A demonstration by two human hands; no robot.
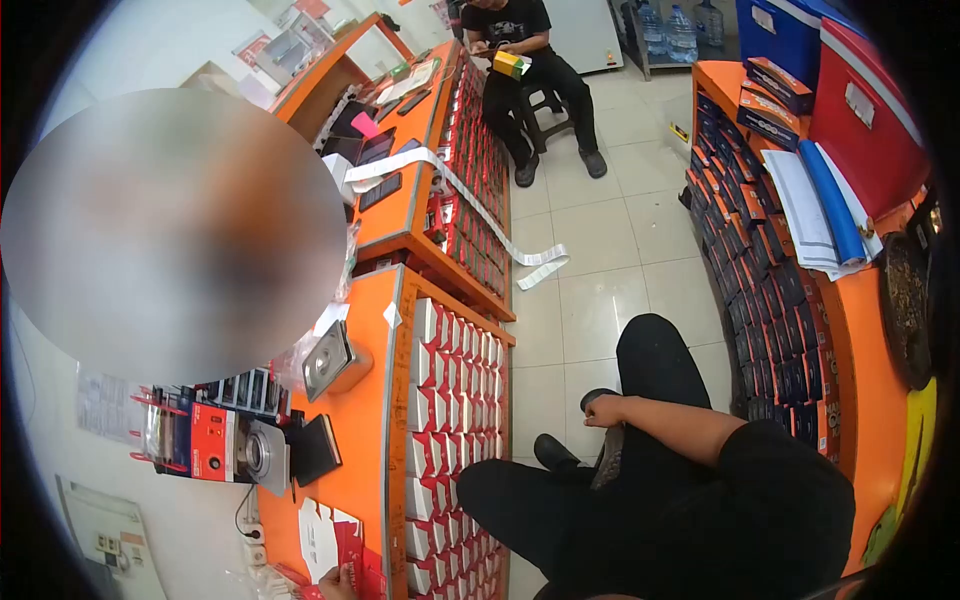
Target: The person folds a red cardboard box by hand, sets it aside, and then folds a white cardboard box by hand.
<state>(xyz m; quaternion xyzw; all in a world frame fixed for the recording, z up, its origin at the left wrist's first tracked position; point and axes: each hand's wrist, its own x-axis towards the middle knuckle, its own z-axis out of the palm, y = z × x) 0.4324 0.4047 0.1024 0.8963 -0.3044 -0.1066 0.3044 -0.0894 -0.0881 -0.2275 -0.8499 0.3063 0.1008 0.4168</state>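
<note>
At the bottom edge my left hand [338,583] is partly cut off, its fingers closed on a red-and-white carton [333,540]. The carton looks partly unfolded and lies over the orange counter [365,440]. Over my black-clothed thigh, my right hand [603,410] is in a fist. A dark rounded end shows above the fist and a brown speckled strip [608,458] below it; what this is I cannot make out. Beyond the carton on the counter are a black notebook [315,448] and a metal-lidded container [335,362].
Stacked white-and-red boxes [455,450] fill the counter's side. A paper strip [470,195] hangs to the tiled floor. Dark boxes [765,300] line the right shelf, beneath a red cooler [865,110]. A person [530,70] sits at the back, holding a yellow-green box.
</note>
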